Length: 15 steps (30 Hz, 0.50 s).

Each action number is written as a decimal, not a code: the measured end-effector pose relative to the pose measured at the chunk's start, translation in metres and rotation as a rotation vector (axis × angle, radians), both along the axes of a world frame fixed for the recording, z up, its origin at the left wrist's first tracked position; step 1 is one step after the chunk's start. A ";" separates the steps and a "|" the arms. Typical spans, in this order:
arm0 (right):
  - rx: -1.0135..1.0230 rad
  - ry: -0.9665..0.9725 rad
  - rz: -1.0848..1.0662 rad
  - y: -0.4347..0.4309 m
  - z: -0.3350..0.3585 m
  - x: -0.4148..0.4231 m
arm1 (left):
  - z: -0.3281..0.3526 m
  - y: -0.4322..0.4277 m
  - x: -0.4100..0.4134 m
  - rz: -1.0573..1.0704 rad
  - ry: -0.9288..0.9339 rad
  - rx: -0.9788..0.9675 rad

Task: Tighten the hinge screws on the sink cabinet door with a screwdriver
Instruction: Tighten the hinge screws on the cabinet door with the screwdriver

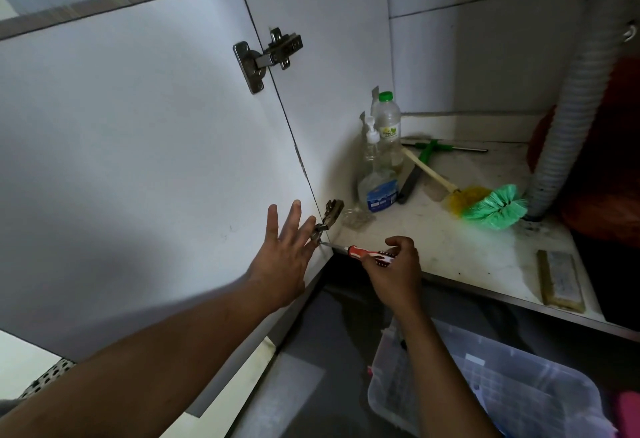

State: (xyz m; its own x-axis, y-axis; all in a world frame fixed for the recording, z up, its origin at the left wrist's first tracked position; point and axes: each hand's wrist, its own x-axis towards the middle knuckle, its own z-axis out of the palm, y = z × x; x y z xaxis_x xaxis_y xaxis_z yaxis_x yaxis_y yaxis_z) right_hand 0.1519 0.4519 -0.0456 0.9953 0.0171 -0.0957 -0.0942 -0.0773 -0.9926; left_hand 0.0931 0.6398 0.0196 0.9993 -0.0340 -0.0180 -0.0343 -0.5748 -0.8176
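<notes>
1. A clear plastic box (485,385) stands on the ground below the cabinet floor's front edge, within reach of the right arm; its contents cannot be made out.
2. The left hand (284,257) lies flat on the inner face of the open door (138,160), near its lower hinged corner. The fingers are straight and spread and grip nothing. This is judged to brace the door against the push of the tool.
3. The right hand (394,271) has its fingers curled round the red handle of the screwdriver (367,254). The shaft runs level, so the tip meets the screw squarely.
4. The tip sits at the door-side end of the lower hinge (329,217), just beside the left fingertips. The screw head itself is too small to confirm.
5. On the cabinet floor (467,264), bottles (377,188) stand in the left rear corner. A green brush (491,207) lies mid-floor, well apart from the work.
6. The upper hinge (266,56) is untouched; judged still to do.
</notes>
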 end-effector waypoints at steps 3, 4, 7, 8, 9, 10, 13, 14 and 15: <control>-0.006 0.005 0.048 -0.006 -0.003 0.005 | 0.000 0.000 0.000 -0.001 -0.001 0.007; -0.004 0.004 0.016 -0.005 -0.003 0.005 | 0.000 0.000 0.000 0.001 -0.001 0.010; -0.045 0.033 -0.068 0.002 -0.002 0.001 | 0.000 -0.001 0.000 -0.001 0.000 0.005; -0.063 0.040 -0.060 0.003 -0.003 0.000 | 0.001 -0.001 -0.001 -0.003 0.000 0.006; -0.067 0.037 -0.041 0.003 -0.003 -0.001 | 0.001 -0.001 -0.001 -0.005 0.001 0.004; -0.056 0.024 -0.016 0.001 -0.003 -0.001 | 0.002 -0.001 -0.001 -0.007 0.000 0.001; -0.037 -0.004 0.069 -0.007 -0.003 0.002 | 0.002 0.000 -0.002 -0.013 -0.003 -0.003; -0.046 -0.013 0.080 -0.009 -0.002 0.002 | 0.003 0.000 -0.002 -0.012 -0.001 -0.002; -0.051 -0.024 0.072 -0.009 -0.001 0.002 | 0.003 0.000 -0.002 -0.011 -0.001 -0.002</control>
